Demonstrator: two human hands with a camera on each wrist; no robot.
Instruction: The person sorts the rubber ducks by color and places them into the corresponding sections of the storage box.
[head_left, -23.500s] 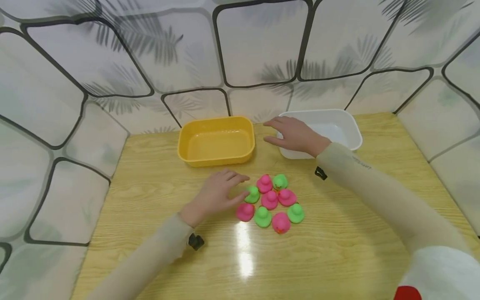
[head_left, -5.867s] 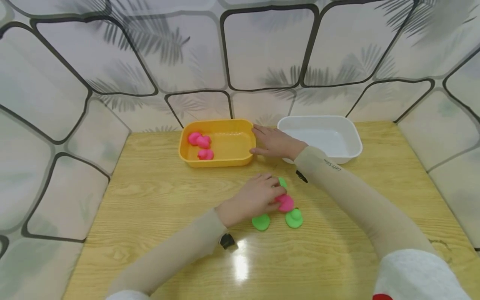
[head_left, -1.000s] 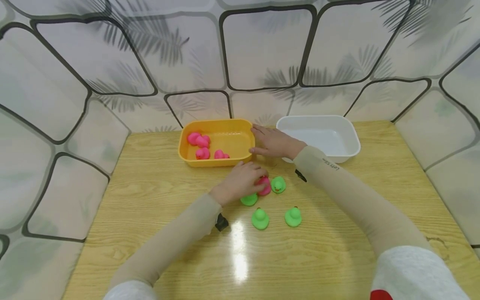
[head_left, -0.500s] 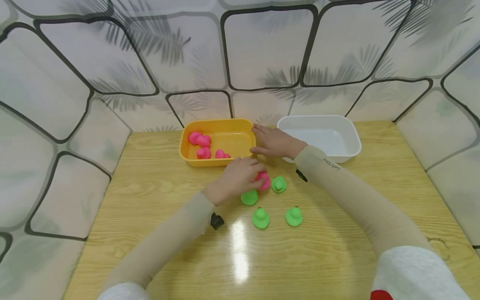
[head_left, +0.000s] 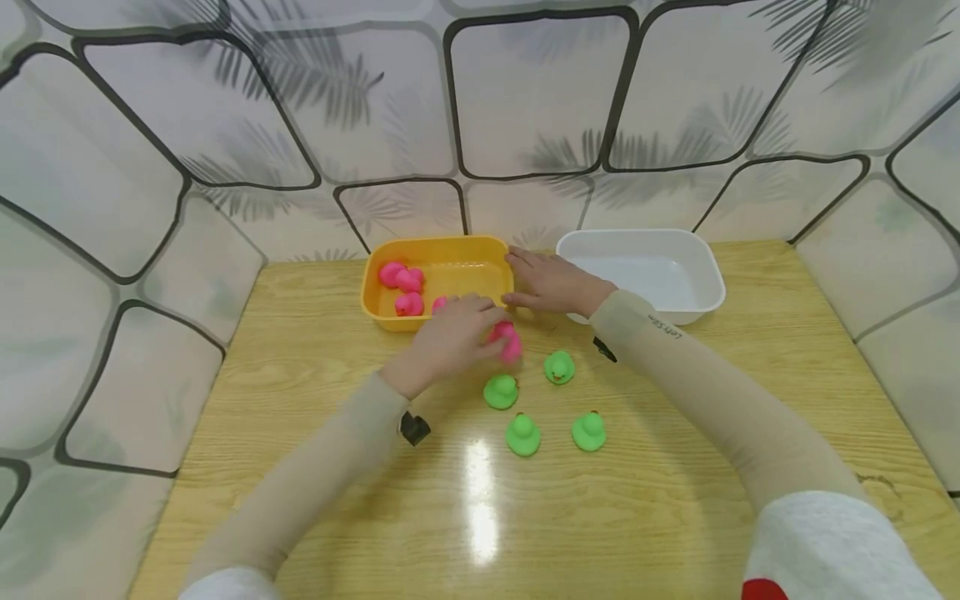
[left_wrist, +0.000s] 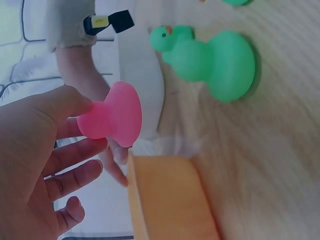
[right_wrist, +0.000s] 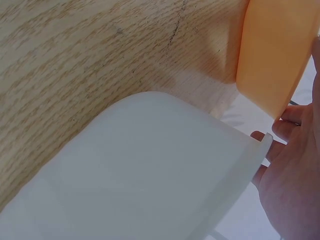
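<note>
Wooden table (head_left: 300,375) bears a yellow tub (head_left: 382,317) and white tub (head_left: 697,283) at the far side. Left hand (head_left: 450,342) pinches a pink duck (head_left: 507,340) at its fingertips, just near of the yellow tub. Right hand (head_left: 551,283) lies flat between the tubs, fingers relaxed.

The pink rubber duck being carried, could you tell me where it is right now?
The pink rubber duck is pinched in the left hand, just off the near right corner of the yellow plastic tub, with the green ducks below it.
</note>
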